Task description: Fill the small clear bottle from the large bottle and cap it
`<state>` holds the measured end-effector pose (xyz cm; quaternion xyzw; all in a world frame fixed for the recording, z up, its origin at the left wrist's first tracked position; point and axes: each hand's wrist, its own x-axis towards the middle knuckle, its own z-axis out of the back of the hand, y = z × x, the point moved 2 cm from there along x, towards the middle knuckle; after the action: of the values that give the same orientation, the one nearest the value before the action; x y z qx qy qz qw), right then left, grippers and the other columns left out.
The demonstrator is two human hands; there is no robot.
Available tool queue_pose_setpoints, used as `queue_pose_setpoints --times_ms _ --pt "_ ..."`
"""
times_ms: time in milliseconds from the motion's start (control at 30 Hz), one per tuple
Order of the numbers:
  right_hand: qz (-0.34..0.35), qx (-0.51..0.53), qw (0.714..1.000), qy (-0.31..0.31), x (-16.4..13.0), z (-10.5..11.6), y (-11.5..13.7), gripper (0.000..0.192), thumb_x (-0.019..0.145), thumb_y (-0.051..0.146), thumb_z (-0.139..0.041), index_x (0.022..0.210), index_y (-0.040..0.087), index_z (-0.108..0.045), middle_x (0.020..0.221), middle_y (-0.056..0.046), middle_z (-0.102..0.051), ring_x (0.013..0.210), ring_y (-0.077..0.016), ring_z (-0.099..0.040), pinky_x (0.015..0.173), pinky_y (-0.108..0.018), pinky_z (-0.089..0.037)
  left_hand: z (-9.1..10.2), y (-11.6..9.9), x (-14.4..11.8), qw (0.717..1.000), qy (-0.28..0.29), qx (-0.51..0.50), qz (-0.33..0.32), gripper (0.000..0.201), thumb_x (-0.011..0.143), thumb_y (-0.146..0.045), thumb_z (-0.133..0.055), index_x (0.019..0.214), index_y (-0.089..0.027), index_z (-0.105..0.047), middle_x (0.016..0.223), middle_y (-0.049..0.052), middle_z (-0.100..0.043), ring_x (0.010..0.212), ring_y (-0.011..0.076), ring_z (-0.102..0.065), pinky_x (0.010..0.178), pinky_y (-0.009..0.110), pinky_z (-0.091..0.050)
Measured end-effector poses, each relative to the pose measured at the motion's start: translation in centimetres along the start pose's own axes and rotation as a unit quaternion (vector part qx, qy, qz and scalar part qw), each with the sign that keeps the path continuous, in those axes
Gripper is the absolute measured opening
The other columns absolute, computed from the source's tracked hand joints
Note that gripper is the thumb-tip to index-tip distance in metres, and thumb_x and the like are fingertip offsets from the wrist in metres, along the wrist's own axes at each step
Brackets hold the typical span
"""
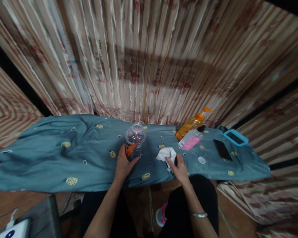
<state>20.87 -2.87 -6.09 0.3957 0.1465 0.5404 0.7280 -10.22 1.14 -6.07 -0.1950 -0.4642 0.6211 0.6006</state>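
My left hand [123,164] grips the lower part of a clear open-mouthed bottle [135,138] with an orange label, which stands upright on the teal cloth [52,155]. To its right, my right hand [179,167] rests on a crumpled white tissue [166,154] and seems to hold a small dark object against it, though I cannot make out what. A small white cap [202,160] lies on the cloth just right of that hand.
An orange pump bottle [192,124] and a clear bottle with pink label [191,139] lie at the back right. A black phone [222,150] and a blue-framed device [235,137] lie farther right. Striped curtains [144,59] hang behind. A white box [13,230] sits bottom left.
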Motion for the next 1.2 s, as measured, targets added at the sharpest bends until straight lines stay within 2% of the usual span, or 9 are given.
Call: queue_pose_setpoints --times_ms 100,200,333,433,567,667,833,1000,1200 --pt "-0.001 -0.031 0.999 -0.035 0.2 3.3 -1.2 0.1 0.078 0.085 -0.047 0.141 0.008 -0.052 0.15 -0.026 -0.054 0.146 -0.0362 -0.047 0.122 -0.052 -0.034 -0.1 0.0 0.0 1.0 0.0 0.0 -0.008 0.088 0.075 -0.044 -0.08 0.148 -0.016 -0.039 0.151 0.021 -0.054 0.143 0.0381 -0.053 0.12 0.06 -0.043" --pt "-0.041 -0.078 0.993 -0.083 1.6 7.3 -3.6 0.122 0.069 0.092 -0.039 0.143 -0.006 -0.045 0.153 -0.037 -0.044 0.15 -0.045 -0.037 0.124 -0.056 -0.029 -0.1 0.0 0.1 1.0 0.004 0.006 -0.008 0.088 0.075 -0.044 -0.08 0.148 -0.014 -0.039 0.151 0.023 -0.054 0.142 0.0398 -0.054 0.12 0.06 -0.043" --pt "-0.121 -0.132 0.98 -0.085 4.2 10.3 -7.1 0.126 0.064 0.086 -0.046 0.142 -0.013 -0.041 0.146 -0.046 -0.045 0.145 -0.0523 -0.042 0.117 -0.061 -0.036 -0.1 -0.1 0.2 1.0 0.016 0.016 -0.006 0.089 0.076 -0.043 -0.08 0.148 -0.011 -0.039 0.15 0.025 -0.055 0.141 0.0399 -0.055 0.119 0.058 -0.044" --pt "-0.159 -0.164 0.972 -0.052 5.5 10.6 -8.8 0.107 0.068 0.068 -0.06 0.139 -0.011 -0.047 0.14 -0.044 -0.053 0.139 -0.0512 -0.051 0.114 -0.06 -0.04 -0.1 0.0 0.3 0.999 0.023 0.027 -0.002 0.089 0.076 -0.041 -0.08 0.149 -0.009 -0.038 0.15 0.026 -0.055 0.142 0.0396 -0.055 0.119 0.057 -0.045" --pt "-0.167 -0.201 0.965 -0.025 6.3 10.3 -9.1 0.058 0.081 0.044 -0.065 0.124 0.006 -0.065 0.129 -0.029 -0.068 0.131 -0.0379 -0.061 0.113 -0.054 -0.043 -0.2 0.1 0.2 0.999 0.024 0.036 -0.007 0.093 0.076 -0.039 -0.082 0.152 -0.012 -0.035 0.153 0.025 -0.053 0.143 0.039 -0.054 0.119 0.057 -0.045" --pt "-0.173 -0.215 0.961 -0.032 6.1 10.6 -8.3 0.039 0.087 0.039 -0.064 0.115 0.012 -0.068 0.12 -0.02 -0.073 0.121 -0.0308 -0.067 0.108 -0.052 -0.047 -0.3 0.2 0.2 0.999 0.022 0.038 -0.017 0.093 0.077 -0.037 -0.083 0.153 -0.013 -0.034 0.152 0.024 -0.055 0.141 0.0384 -0.056 0.118 0.057 -0.045" --pt "-0.135 -0.18 0.974 -0.034 3.9 10.3 -4.4 0.054 0.084 0.043 -0.056 0.121 0.005 -0.067 0.109 -0.028 -0.074 0.107 -0.0389 -0.072 0.091 -0.05 -0.054 -0.4 0.6 0.0 0.999 0.022 0.036 -0.021 0.084 0.08 -0.034 -0.082 0.149 -0.015 -0.039 0.144 0.021 -0.062 0.134 0.0371 -0.062 0.115 0.057 -0.049" --pt "-0.028 -0.079 0.996 0.032 1.0 7.3 3.5 0.074 0.078 0.056 -0.054 0.136 0.01 -0.061 0.116 -0.021 -0.076 0.101 -0.0331 -0.073 0.093 -0.045 -0.055 -0.7 1.1 -0.4 0.998 0.024 0.034 -0.044 0.082 0.077 -0.031 -0.084 0.146 -0.017 -0.043 0.14 0.018 -0.065 0.131 0.0358 -0.064 0.113 0.056 -0.051" --pt "0.096 0.04 0.986 0.129 1.5 5.2 13.4 0.056 0.081 0.051 -0.061 0.127 0.019 -0.059 0.111 -0.009 -0.076 0.092 -0.0231 -0.074 0.087 -0.037 -0.057 -0.9 1.2 -0.7 0.995 0.044 0.029 -0.09 0.08 0.077 -0.03 -0.083 0.146 -0.019 -0.044 0.142 0.016 -0.062 0.134 0.0337 -0.061 0.115 0.054 -0.05"
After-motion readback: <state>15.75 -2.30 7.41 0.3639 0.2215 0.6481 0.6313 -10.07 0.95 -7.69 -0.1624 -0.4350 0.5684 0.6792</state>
